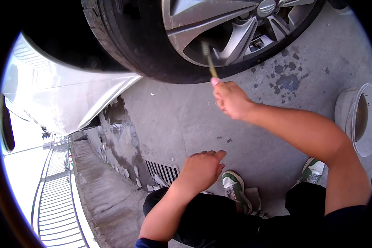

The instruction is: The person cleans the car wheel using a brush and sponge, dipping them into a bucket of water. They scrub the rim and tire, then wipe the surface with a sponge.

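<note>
My right hand (pixel 231 97) grips the yellowish handle of a small brush (pixel 209 59). Its blurred head lies over a gap between the spokes of a silver alloy wheel rim (pixel 201 23), near the lower rim edge. Around the rim is a black tyre (pixel 142 49) on a parked car. My left hand (pixel 204 169) hovers over my knee, apart from the wheel, with nothing seen in it; its palm is turned away. In the wheel's centre sits a round cap (pixel 266 8) with an emblem.
At the right stands a whitish plastic bucket (pixel 347 108) with murky liquid. Wet spots (pixel 287 83) mark the concrete floor. A metal drain grate (pixel 162 170) lies left of my left hand, by a low concrete ledge (pixel 108 186). The pale car body (pixel 71 96) and a metal railing (pixel 57 198) are at the left.
</note>
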A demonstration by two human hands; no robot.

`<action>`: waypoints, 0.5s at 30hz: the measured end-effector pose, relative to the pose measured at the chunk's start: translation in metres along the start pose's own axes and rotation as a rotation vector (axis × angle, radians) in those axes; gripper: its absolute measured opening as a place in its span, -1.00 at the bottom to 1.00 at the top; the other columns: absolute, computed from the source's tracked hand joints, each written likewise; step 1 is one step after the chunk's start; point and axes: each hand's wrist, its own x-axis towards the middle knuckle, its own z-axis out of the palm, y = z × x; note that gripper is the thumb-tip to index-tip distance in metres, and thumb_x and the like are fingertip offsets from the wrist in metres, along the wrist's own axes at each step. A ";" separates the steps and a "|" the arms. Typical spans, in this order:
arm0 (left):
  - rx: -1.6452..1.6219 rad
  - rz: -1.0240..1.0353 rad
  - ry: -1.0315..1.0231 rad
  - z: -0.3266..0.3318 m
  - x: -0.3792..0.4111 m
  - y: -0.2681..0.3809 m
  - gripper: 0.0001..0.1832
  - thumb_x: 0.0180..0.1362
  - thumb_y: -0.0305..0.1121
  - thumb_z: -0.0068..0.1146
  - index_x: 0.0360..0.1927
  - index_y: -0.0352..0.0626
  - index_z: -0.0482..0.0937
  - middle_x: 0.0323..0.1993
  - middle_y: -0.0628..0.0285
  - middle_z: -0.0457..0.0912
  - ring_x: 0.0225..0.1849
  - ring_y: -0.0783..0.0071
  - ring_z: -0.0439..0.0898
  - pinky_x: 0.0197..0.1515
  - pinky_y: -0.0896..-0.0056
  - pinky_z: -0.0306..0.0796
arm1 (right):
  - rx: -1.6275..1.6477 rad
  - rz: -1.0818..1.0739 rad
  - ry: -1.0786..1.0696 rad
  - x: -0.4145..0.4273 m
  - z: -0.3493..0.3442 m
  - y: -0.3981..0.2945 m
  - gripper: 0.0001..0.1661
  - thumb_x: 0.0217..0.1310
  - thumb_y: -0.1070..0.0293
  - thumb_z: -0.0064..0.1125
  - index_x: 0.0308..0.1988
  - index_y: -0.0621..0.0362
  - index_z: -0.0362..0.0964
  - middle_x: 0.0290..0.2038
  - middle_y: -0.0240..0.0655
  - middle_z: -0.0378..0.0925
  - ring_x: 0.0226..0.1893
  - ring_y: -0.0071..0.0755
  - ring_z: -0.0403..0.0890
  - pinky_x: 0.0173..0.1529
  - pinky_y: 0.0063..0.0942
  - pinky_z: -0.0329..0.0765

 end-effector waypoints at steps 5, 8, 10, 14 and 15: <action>0.032 0.016 0.066 -0.012 -0.017 0.010 -0.60 0.33 -0.29 0.21 0.22 -0.08 0.58 -0.02 0.06 0.73 0.03 0.01 0.69 0.13 0.02 0.55 | -0.081 0.040 -0.019 -0.014 0.035 -0.016 -0.26 0.61 -0.32 -0.20 -0.55 -0.06 0.07 -0.68 -0.57 0.11 -0.68 -0.60 0.10 -0.61 -0.44 0.09; 0.015 0.076 0.062 -0.022 -0.019 0.016 -0.60 0.32 -0.31 0.22 0.22 -0.08 0.58 -0.02 0.07 0.73 0.02 0.01 0.69 0.14 0.02 0.54 | -0.320 -0.042 0.060 -0.017 0.041 -0.033 -0.18 0.65 -0.32 -0.36 -0.57 0.07 0.12 -0.66 -0.45 0.20 -0.61 -0.44 0.17 -0.50 -0.27 0.26; -0.013 0.115 0.049 -0.023 -0.019 0.021 -0.59 0.31 -0.32 0.23 0.22 -0.08 0.58 -0.04 0.08 0.73 0.02 0.01 0.69 0.14 0.02 0.54 | -0.402 0.141 0.120 -0.010 0.008 -0.029 -0.16 0.65 -0.32 -0.38 -0.56 0.12 0.16 -0.66 -0.40 0.24 -0.61 -0.39 0.24 -0.44 -0.21 0.34; 0.028 0.051 0.040 -0.023 -0.023 0.027 -0.58 0.32 -0.28 0.23 0.23 -0.12 0.57 -0.03 0.06 0.73 0.04 0.00 0.68 0.17 0.03 0.53 | -0.549 -0.104 0.114 -0.021 0.041 -0.059 -0.16 0.67 -0.20 -0.37 -0.50 0.29 0.32 -0.63 -0.10 0.41 -0.55 0.06 0.47 -0.28 -0.01 0.49; 0.031 0.054 0.036 -0.023 -0.022 0.026 -0.58 0.33 -0.28 0.23 0.23 -0.13 0.57 -0.03 0.06 0.73 0.04 0.00 0.68 0.18 0.03 0.53 | -0.541 -0.088 0.047 -0.024 0.040 -0.068 -0.17 0.67 -0.17 -0.35 -0.48 0.32 0.34 -0.58 0.01 0.45 -0.49 0.21 0.49 -0.22 0.04 0.49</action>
